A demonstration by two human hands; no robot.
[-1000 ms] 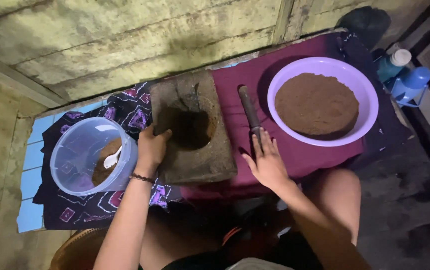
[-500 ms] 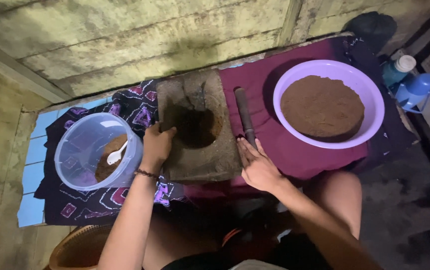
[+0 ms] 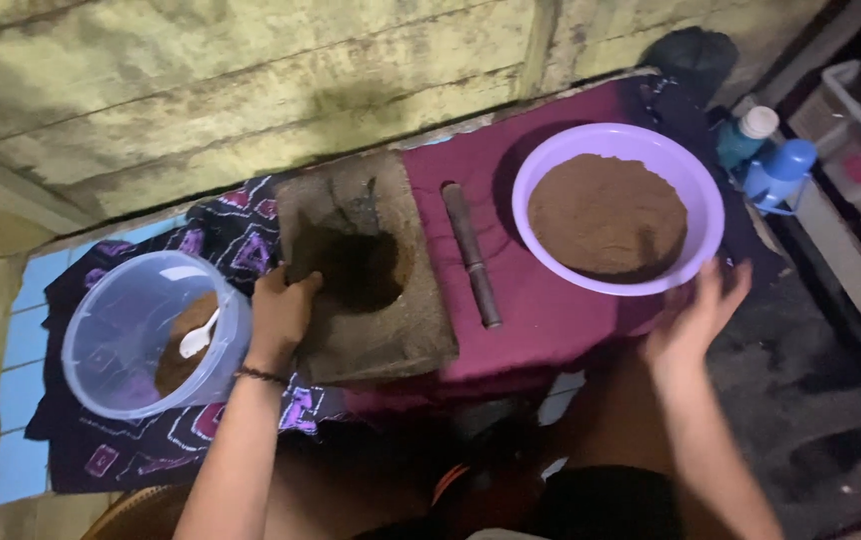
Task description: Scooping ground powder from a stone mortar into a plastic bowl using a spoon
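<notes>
A stone grinding block [image 3: 391, 330] with a dark hollow lies on a maroon cloth [image 3: 541, 300]. My left hand [image 3: 281, 315] rests on the block's left edge, fingers curled at the rim of the hollow. A dark cylindrical pestle [image 3: 472, 254] lies on the cloth just right of the block, untouched. My right hand [image 3: 696, 320] hovers with fingers spread beside the near rim of a purple bowl [image 3: 696, 180] heaped with brown powder. It holds nothing.
A clear plastic tub [image 3: 121, 340] with brown powder and a white spoon [image 3: 198, 337] stands at the left on patterned dark fabric. A blue bottle and jug [image 3: 776, 165] stand at the far right. A weathered plank wall runs behind.
My right hand left the pestle's near end and swung right to the purple bowl's near rim. The left hand stayed on the stone block.
</notes>
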